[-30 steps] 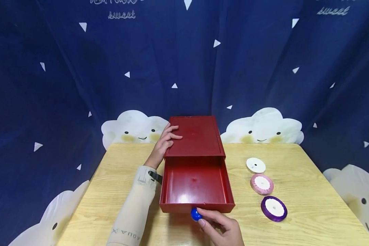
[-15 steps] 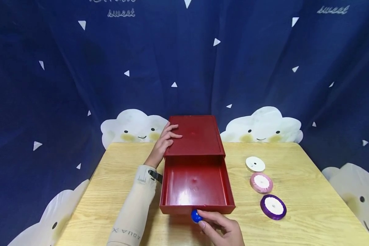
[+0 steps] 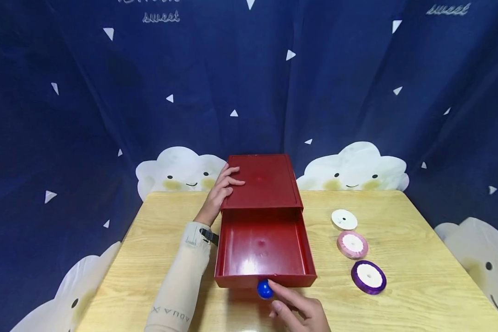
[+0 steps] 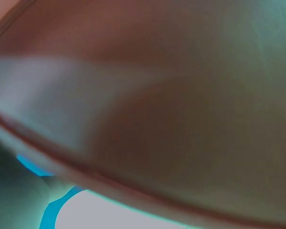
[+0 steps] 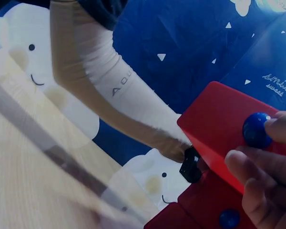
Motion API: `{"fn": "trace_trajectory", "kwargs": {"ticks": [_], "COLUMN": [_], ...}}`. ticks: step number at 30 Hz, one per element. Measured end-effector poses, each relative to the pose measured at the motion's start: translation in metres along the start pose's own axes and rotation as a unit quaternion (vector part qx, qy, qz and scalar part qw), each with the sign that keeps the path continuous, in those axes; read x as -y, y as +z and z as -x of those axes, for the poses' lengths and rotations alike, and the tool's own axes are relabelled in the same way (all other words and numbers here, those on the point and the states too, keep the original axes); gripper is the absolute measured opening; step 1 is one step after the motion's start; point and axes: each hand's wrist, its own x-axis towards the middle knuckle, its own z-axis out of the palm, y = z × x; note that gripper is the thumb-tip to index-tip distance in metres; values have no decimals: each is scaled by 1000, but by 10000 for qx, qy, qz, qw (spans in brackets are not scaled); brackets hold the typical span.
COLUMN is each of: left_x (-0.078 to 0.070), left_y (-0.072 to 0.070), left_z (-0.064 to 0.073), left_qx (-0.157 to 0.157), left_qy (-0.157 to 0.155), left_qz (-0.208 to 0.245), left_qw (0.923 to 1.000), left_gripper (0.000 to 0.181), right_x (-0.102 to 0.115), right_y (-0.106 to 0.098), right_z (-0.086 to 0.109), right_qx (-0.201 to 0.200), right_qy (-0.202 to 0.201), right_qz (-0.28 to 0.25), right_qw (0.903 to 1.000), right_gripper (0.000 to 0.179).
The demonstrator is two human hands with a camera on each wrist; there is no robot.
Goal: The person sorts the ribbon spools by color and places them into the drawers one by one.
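A red drawer cabinet [image 3: 262,182] stands at the table's back, its upper drawer [image 3: 265,251] pulled out, with only bare red floor showing inside. My left hand [image 3: 217,191] rests on the cabinet's top left edge, fingers extended over the top. At the drawer's front, my right hand [image 3: 300,306] touches the round blue knob [image 3: 264,289] with the index fingertip, while the thumb stands apart from it. In the right wrist view, a second blue knob [image 5: 229,218] shows on a lower red front. The left wrist view is mostly blurred by something close.
Right of the cabinet, three ribbon spools lie in a row on the wooden table [image 3: 402,240]: a white spool [image 3: 343,220], a pink spool [image 3: 352,244] and a purple spool [image 3: 369,277]. A dark blue curtain [image 3: 232,69] with clouds surrounds the table's back and sides.
The right thumb has come off the knob, which it pinched with the index finger before. The left hand stays on the cabinet, and the drawer remains pulled out.
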Motion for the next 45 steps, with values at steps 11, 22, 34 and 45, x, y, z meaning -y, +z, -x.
{"fn": "trace_trajectory", "kwargs": {"ticks": [11,22,34,45], "left_x": [0,0,1,0], "left_y": [0,-4,4,1], "left_z": [1,1,0,1], "left_qx": [-76,-95,-111,-137], "left_qy": [-117,-70,-85,-45], "left_qz": [0,2,205,176], "left_qw": [9999,9999,9997,9997], "left_gripper": [37,37,36,35], "right_x": [-9,-13,-38,-61], "right_y": [-22,-42,-77,-116], "right_z": [20,26,33,34], "right_qx": [-162,-728,-1681,-2487], "right_qy": [-428,-63,725,721], "right_qz": [-21,798,2594,3743], "right_qw": [9990,9941,9483,8904], "right_gripper": [47,37,25,33]}}
